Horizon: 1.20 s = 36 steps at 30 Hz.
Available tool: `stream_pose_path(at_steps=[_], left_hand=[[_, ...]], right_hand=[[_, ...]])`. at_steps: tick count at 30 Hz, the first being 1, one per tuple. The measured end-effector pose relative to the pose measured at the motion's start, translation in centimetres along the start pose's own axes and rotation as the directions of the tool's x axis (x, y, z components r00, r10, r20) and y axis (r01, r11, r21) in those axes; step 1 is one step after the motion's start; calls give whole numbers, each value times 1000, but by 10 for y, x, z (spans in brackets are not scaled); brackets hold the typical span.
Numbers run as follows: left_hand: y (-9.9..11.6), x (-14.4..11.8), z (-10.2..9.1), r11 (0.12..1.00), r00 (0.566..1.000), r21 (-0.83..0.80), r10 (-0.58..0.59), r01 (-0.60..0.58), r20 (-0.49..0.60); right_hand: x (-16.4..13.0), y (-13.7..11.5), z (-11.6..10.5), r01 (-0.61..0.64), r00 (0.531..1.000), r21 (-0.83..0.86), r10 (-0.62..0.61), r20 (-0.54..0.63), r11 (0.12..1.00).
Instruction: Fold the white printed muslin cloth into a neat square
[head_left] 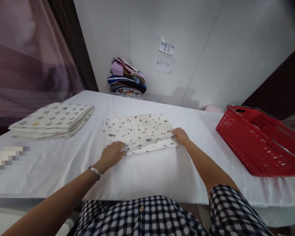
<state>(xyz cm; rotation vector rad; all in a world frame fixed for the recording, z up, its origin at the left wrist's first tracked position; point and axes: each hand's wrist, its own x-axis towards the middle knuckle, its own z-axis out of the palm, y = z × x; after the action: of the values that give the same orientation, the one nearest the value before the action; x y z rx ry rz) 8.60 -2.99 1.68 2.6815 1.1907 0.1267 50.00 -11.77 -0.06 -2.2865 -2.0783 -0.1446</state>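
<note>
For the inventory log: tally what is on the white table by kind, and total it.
Folded printed cloths: 2, one under both hands, one at the left
Stacks of mixed fabrics: 1
Red baskets: 1
Total: 4

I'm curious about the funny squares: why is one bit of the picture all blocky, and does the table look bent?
In the head view, a pixelated patch hides something at the left edge; the wide lens bows the table and the red basket; soft light leaves faint shadows by the left hand and right hand on the printed cloth.
</note>
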Motion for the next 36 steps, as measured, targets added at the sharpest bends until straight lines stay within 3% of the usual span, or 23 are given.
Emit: stream_pose_path(at_steps=[5,12,15,19,25,31,36], left_hand=[[0,0,-1,1000,1000,24,12,-13,22],[0,6,0,989,999,145,9,-14,37],[-4,10,-9,991,1000,137,-6,6,-5],[-15,4,-20,994,992,105,-20,33,-124],[-28,-13,-4,998,1000,57,5,-4,-10],[-26,-14,-2,998,999,69,2,1,-47],[-27,-18,4,992,1000,128,17,-16,-8]], right_hand=[[-1,-2,9,58,998,3,-58,6,998],[6,-4,0,0,998,5,0,58,1000],[7,-5,-14,-7,999,12,6,52,1000],[-9,-9,-28,18,998,24,-16,-61,1000],[-45,-17,-9,103,990,43,-107,87,994],[-57,-12,-5,46,998,63,-43,-47,997],[-63,-13,1,46,999,102,-48,17,994]])
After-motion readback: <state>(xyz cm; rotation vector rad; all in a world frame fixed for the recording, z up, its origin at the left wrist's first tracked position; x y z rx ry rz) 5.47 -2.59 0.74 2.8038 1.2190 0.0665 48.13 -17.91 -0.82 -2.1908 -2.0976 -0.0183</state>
